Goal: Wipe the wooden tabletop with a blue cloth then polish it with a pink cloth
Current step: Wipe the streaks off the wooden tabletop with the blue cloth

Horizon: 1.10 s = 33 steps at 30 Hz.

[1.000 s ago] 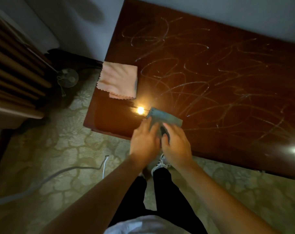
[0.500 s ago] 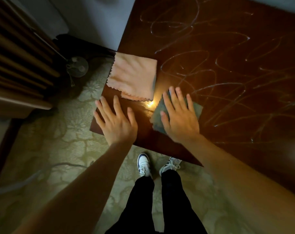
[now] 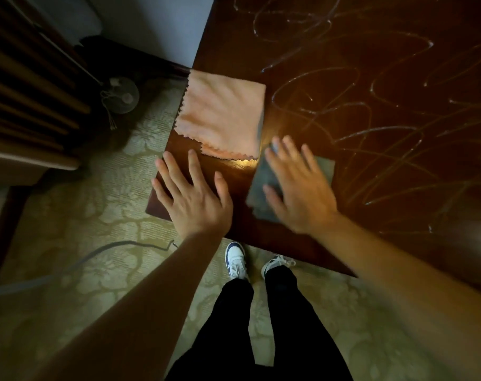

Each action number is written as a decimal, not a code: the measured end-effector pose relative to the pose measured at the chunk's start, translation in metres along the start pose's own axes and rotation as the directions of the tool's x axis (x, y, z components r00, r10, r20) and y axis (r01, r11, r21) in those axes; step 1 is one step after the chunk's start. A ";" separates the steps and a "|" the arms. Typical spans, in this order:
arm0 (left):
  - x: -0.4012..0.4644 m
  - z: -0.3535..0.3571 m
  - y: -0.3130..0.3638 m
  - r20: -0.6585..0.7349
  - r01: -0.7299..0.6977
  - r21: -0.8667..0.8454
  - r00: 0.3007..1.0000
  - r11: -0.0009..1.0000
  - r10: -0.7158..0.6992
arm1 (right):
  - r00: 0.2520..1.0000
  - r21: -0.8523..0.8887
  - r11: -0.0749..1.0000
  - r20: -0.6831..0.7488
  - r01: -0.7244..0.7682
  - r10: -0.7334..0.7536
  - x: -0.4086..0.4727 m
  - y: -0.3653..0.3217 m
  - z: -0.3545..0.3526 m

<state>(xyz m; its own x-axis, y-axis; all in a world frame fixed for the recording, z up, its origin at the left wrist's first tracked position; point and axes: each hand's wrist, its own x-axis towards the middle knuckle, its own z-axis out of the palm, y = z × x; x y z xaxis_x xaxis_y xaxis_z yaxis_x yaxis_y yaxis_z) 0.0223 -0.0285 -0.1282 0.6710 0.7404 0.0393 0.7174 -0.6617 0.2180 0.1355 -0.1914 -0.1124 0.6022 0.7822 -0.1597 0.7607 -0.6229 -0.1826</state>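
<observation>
The dark glossy wooden tabletop (image 3: 371, 166) fills the upper right and is covered with pale looping streaks. A folded pink cloth (image 3: 222, 114) with a zigzag edge lies at the table's left corner. Just right of and below it, the blue-grey cloth (image 3: 264, 182) lies flat near the front edge. My right hand (image 3: 299, 185) presses flat on the blue cloth with fingers spread and slightly blurred. My left hand (image 3: 192, 193) rests flat on the bare front-left corner of the table, fingers spread, holding nothing.
A wall meets the table's far left edge. Patterned carpet (image 3: 68, 221) lies below, with a cable (image 3: 68, 268) across it. Slatted wooden furniture (image 3: 22, 100) and a round lamp base (image 3: 122, 94) stand at left. My feet in white shoes (image 3: 236, 259) are at the table's front edge.
Both hands let go of the blue cloth's folded bundle. The cloth now lies spread, my right hand flat on it. My left hand moved onto the table's corner. The view moved closer.
</observation>
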 end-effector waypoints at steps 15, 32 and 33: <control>0.000 0.003 -0.002 -0.052 -0.019 0.030 0.998 0.999 0.020 | 0.996 -0.046 0.996 0.020 -0.080 0.081 -0.033 0.032 -0.009; 0.001 0.013 -0.005 -0.136 -0.026 0.021 0.990 0.999 0.029 | 0.952 -0.018 0.953 -0.048 -0.304 0.303 -0.059 0.058 -0.010; 0.000 0.013 -0.005 -0.137 -0.025 0.019 0.990 1.000 0.028 | 0.936 -0.022 0.936 -0.058 -0.350 0.348 -0.053 0.058 -0.010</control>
<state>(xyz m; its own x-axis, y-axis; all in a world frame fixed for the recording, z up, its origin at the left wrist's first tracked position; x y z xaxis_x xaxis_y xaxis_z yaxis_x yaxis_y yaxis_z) 0.0211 -0.0262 -0.1423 0.6586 0.7310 0.1786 0.7035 -0.6824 0.1986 0.1499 -0.2690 -0.1053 0.8425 0.5155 -0.1565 0.5068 -0.8569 -0.0941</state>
